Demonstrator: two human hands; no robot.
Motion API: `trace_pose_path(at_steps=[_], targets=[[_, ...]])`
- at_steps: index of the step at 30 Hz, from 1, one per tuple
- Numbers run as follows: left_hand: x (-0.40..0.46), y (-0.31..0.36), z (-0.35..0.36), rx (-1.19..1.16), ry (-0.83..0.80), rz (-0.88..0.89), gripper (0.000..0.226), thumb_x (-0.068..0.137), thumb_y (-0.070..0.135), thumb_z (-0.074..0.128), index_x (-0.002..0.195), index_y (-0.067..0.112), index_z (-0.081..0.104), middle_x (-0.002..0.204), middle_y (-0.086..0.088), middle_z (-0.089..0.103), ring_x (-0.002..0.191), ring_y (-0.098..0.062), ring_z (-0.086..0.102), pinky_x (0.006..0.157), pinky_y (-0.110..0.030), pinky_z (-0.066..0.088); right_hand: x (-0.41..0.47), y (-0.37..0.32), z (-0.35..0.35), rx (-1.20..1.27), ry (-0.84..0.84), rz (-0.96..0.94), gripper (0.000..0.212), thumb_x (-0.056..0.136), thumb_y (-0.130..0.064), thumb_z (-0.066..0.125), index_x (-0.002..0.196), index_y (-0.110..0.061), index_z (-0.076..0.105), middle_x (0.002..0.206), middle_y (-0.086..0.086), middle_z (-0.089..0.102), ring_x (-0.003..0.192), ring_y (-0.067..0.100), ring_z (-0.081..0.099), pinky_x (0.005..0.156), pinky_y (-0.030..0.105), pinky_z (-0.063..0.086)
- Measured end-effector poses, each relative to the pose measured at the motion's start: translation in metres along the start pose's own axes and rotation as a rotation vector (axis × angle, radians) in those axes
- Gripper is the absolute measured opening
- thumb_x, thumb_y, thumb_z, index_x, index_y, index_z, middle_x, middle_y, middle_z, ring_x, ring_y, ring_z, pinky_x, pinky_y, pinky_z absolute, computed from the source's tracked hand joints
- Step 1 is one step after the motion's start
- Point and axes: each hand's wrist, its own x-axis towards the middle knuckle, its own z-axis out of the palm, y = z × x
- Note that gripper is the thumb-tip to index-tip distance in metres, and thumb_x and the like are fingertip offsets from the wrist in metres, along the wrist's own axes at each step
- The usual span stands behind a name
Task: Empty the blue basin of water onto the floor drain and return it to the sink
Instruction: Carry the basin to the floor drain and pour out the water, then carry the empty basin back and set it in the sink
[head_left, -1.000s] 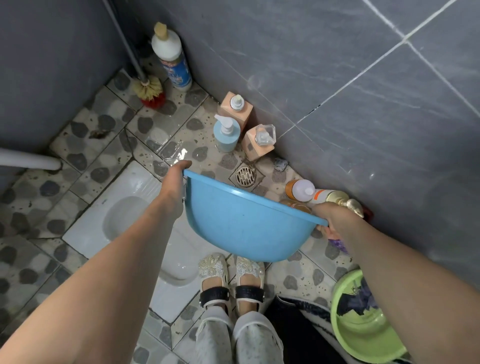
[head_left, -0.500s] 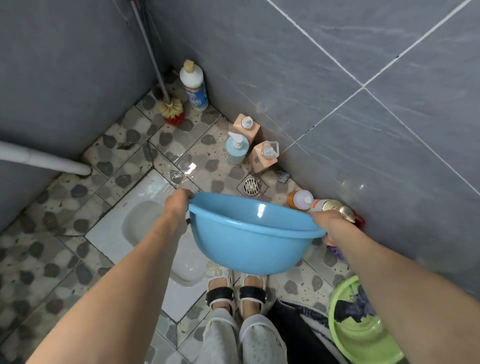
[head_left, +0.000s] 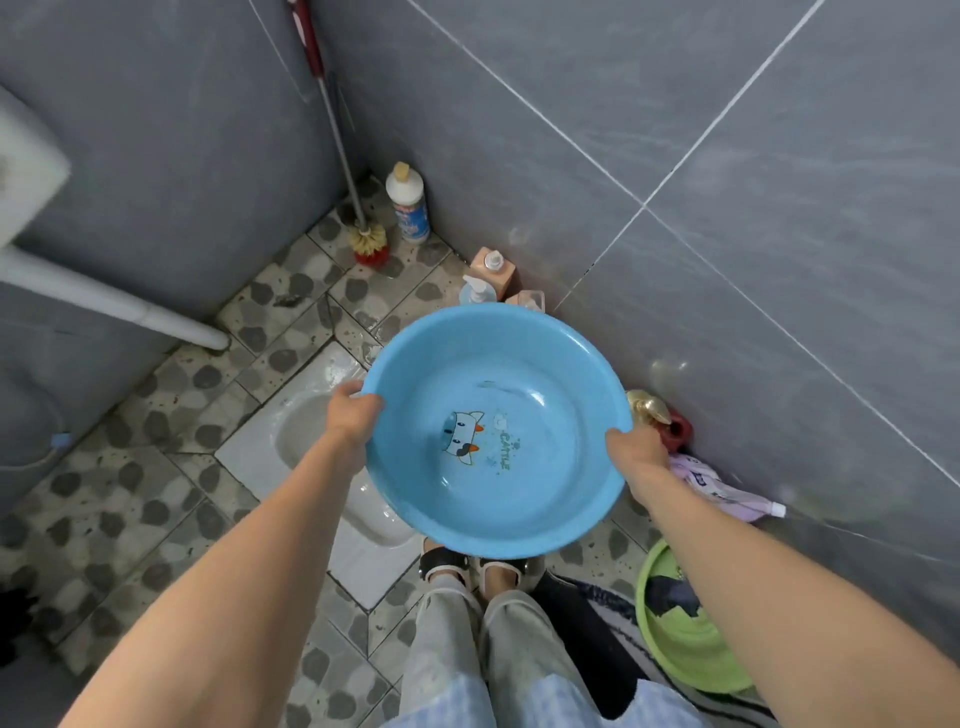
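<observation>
The blue basin (head_left: 540, 358) is held level in front of me, mouth up, above the bathroom floor. Its inside shows a cartoon cow print and only a wet film, no standing water. My left hand (head_left: 353, 413) grips the rim on the left side. My right hand (head_left: 636, 449) grips the rim on the right side. The floor drain is hidden behind the basin. No sink basin shows in this view.
A white squat toilet (head_left: 306, 436) lies in the pebble-tile floor under my left arm. Bottles (head_left: 410, 208) and a toilet brush (head_left: 370, 241) stand along the grey tiled wall. A green basin (head_left: 691, 649) sits at the lower right, and a white pipe (head_left: 104, 296) crosses at the left.
The basin went from tipped away, underside toward me, to level and higher with its inside showing. The view rose and the floor drain went out of sight behind it.
</observation>
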Motion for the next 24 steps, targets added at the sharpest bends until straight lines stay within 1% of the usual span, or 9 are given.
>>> trace_pose_path(at_steps=[4, 7, 9, 12, 14, 16, 18, 22, 24], targets=[[-0.043, 0.004, -0.017, -0.072, 0.007, 0.036, 0.012, 0.086, 0.001, 0.046, 0.085, 0.013, 0.043, 0.088, -0.014, 0.044, 0.08, -0.024, 0.041, 0.054, -0.027, 0.03, -0.041, 0.003, -0.025, 0.145, -0.023, -0.013, 0.04, 0.083, -0.009, 0.051, 0.122, 0.002, 0.051, 0.122, 0.021, 0.062, 0.108, 0.037, 0.06, 0.091, 0.04, 0.051], [-0.073, 0.023, -0.032, -0.132, 0.044, 0.047, 0.016, 0.087, 0.005, 0.05, 0.074, 0.011, 0.043, 0.068, -0.009, 0.041, 0.061, -0.024, 0.039, 0.053, -0.025, 0.031, -0.069, -0.012, -0.048, 0.188, 0.023, -0.078, 0.041, 0.083, -0.008, 0.05, 0.123, 0.001, 0.049, 0.124, 0.02, 0.062, 0.11, 0.036, 0.06, 0.092, 0.039, 0.05], [-0.094, 0.029, -0.042, -0.132, 0.039, 0.05, 0.016, 0.088, 0.008, 0.05, 0.074, 0.009, 0.044, 0.066, -0.007, 0.04, 0.055, -0.021, 0.039, 0.054, -0.026, 0.034, -0.097, -0.01, -0.06, 0.204, 0.055, -0.073, 0.041, 0.084, -0.008, 0.05, 0.124, -0.001, 0.046, 0.124, 0.018, 0.06, 0.111, 0.035, 0.058, 0.089, 0.036, 0.047], [-0.118, 0.025, -0.048, -0.09, 0.029, 0.061, 0.033, 0.09, 0.008, 0.049, 0.062, 0.015, 0.033, 0.066, -0.003, 0.038, 0.055, -0.016, 0.038, 0.064, -0.029, 0.039, -0.135, 0.009, -0.077, 0.304, 0.088, -0.047, 0.039, 0.084, -0.006, 0.048, 0.123, 0.0, 0.046, 0.118, 0.019, 0.06, 0.102, 0.031, 0.058, 0.084, 0.035, 0.047], [-0.131, 0.021, -0.044, -0.031, 0.017, 0.124, 0.036, 0.091, 0.005, 0.046, 0.06, 0.015, 0.032, 0.064, -0.001, 0.035, 0.052, -0.012, 0.034, 0.048, -0.017, 0.04, -0.153, 0.024, -0.089, 0.42, 0.113, -0.016, 0.038, 0.084, -0.005, 0.046, 0.121, 0.001, 0.046, 0.105, 0.015, 0.055, 0.091, 0.026, 0.052, 0.077, 0.031, 0.044], [-0.152, 0.017, -0.042, -0.03, -0.032, 0.201, 0.036, 0.089, -0.001, 0.043, 0.059, 0.014, 0.03, 0.06, -0.004, 0.032, 0.044, -0.013, 0.036, 0.026, -0.01, 0.026, -0.18, 0.042, -0.105, 0.488, 0.167, -0.018, 0.037, 0.084, -0.005, 0.046, 0.12, 0.001, 0.046, 0.098, 0.01, 0.049, 0.085, 0.025, 0.048, 0.07, 0.03, 0.041], [-0.17, 0.012, -0.04, -0.027, -0.085, 0.223, 0.033, 0.087, -0.003, 0.043, 0.06, 0.013, 0.032, 0.058, -0.006, 0.031, 0.042, -0.017, 0.034, 0.025, -0.008, 0.023, -0.202, 0.061, -0.117, 0.527, 0.238, -0.008, 0.037, 0.085, -0.005, 0.045, 0.12, 0.002, 0.046, 0.097, 0.011, 0.052, 0.079, 0.025, 0.05, 0.064, 0.028, 0.042], [-0.216, 0.0, -0.041, 0.124, -0.162, 0.316, 0.014, 0.084, -0.001, 0.041, 0.075, 0.01, 0.042, 0.066, -0.01, 0.041, 0.049, -0.018, 0.028, 0.043, -0.024, 0.027, -0.257, 0.11, -0.126, 0.644, 0.412, 0.077, 0.037, 0.084, -0.004, 0.047, 0.121, 0.002, 0.051, 0.118, 0.022, 0.061, 0.08, 0.025, 0.051, 0.06, 0.025, 0.038], [-0.242, -0.011, -0.038, 0.21, -0.203, 0.384, 0.01, 0.083, 0.0, 0.04, 0.076, 0.007, 0.043, 0.097, 0.003, 0.034, 0.054, -0.022, 0.037, 0.048, -0.035, 0.039, -0.29, 0.14, -0.129, 0.726, 0.468, 0.155, 0.036, 0.085, -0.004, 0.047, 0.12, 0.002, 0.05, 0.116, 0.022, 0.061, 0.081, 0.025, 0.051, 0.064, 0.029, 0.039]])
